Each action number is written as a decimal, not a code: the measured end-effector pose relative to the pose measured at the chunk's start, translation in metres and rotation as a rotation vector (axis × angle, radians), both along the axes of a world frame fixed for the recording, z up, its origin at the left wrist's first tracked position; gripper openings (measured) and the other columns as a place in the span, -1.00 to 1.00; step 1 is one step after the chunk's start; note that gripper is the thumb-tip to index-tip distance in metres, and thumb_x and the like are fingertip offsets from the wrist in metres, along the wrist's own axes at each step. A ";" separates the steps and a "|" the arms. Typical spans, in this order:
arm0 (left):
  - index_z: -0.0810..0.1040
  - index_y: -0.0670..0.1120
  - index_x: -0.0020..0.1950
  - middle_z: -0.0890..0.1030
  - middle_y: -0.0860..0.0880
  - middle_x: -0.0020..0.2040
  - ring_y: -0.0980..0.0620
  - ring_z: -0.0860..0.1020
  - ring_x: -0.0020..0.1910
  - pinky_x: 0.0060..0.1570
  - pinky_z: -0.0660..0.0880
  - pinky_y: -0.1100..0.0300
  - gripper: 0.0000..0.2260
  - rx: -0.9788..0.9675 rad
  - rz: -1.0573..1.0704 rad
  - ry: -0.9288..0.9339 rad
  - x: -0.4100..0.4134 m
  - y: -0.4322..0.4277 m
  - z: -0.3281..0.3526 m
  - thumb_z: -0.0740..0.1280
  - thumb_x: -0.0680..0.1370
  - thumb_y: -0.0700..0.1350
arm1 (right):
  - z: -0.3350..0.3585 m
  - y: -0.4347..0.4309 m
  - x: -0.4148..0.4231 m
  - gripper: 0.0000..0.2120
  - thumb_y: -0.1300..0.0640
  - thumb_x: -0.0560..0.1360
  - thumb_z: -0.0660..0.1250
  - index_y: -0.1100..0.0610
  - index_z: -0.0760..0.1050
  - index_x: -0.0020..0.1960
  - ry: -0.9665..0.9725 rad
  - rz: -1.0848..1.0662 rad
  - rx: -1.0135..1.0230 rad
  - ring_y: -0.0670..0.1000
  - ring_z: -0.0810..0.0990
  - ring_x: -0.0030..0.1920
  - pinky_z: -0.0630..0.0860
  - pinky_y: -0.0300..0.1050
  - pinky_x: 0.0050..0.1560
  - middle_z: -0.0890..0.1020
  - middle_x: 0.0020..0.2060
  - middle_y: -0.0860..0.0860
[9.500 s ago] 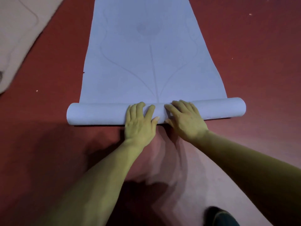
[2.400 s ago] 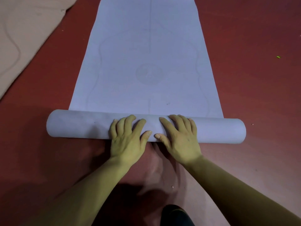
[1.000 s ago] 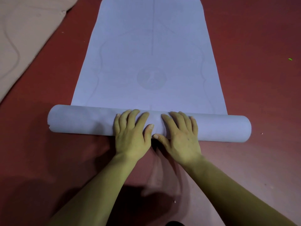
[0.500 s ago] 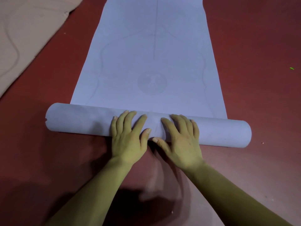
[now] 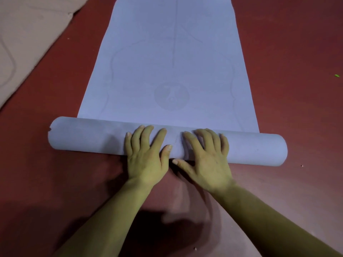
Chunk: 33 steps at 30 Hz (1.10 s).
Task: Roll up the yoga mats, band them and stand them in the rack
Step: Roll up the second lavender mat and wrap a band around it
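**Q:** Nearest the lens?
**A:** Red floor (image 5: 55,191), open on both sides of two bare forearms. The left hand (image 5: 146,158) and right hand (image 5: 206,162) lie side by side, fingers straight and spread. They press flat on the roll (image 5: 83,138) of a pale blue yoga mat (image 5: 167,52) across mid-frame.

**Q:** And beyond?
**A:** The mat's flat stretch runs to the top edge. Its round emblem (image 5: 171,96) is too faint to read. A beige mat (image 5: 27,34) lies upper left, apart from it.
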<state>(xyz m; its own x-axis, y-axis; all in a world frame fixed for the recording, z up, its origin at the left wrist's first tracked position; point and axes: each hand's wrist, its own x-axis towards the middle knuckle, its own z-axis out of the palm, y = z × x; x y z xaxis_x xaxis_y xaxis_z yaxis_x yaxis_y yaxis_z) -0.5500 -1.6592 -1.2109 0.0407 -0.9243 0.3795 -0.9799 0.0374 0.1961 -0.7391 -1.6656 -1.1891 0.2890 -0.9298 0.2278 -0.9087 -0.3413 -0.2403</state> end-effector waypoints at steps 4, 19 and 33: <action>0.55 -0.02 0.37 0.47 -0.17 0.38 -0.21 0.35 0.43 0.50 0.06 -0.24 -0.57 0.032 0.018 -0.003 -0.002 -0.010 0.008 0.16 0.60 0.13 | -0.002 -0.011 -0.005 -0.41 -0.38 0.55 0.23 -0.03 0.41 0.41 0.042 0.030 0.005 0.20 0.39 0.40 0.19 0.36 0.42 0.47 0.33 0.04; 0.53 0.02 0.40 0.45 -0.22 0.41 -0.23 0.30 0.46 0.50 0.04 -0.25 -0.56 0.101 0.017 -0.035 0.001 -0.019 0.008 0.16 0.59 0.13 | -0.004 -0.017 -0.005 -0.36 -0.28 0.60 0.18 0.17 0.39 0.46 0.048 0.098 -0.074 0.20 0.38 0.43 0.14 0.23 0.50 0.47 0.36 0.13; 0.57 -0.02 0.35 0.46 -0.22 0.34 -0.28 0.38 0.41 0.49 0.14 -0.27 -0.58 0.039 0.016 -0.057 0.003 -0.045 0.001 0.18 0.61 0.14 | 0.001 -0.055 -0.002 -0.42 -0.26 0.61 0.18 0.14 0.45 0.42 0.008 0.067 -0.077 0.20 0.44 0.35 0.23 0.19 0.45 0.52 0.30 0.09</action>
<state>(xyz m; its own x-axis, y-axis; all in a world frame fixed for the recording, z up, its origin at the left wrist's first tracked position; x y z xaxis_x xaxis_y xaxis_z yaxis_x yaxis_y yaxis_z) -0.5469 -1.7038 -1.2097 0.0351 -0.9377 0.3456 -0.9899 0.0149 0.1409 -0.7414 -1.7207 -1.1883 0.3518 -0.8883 0.2954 -0.8851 -0.4183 -0.2039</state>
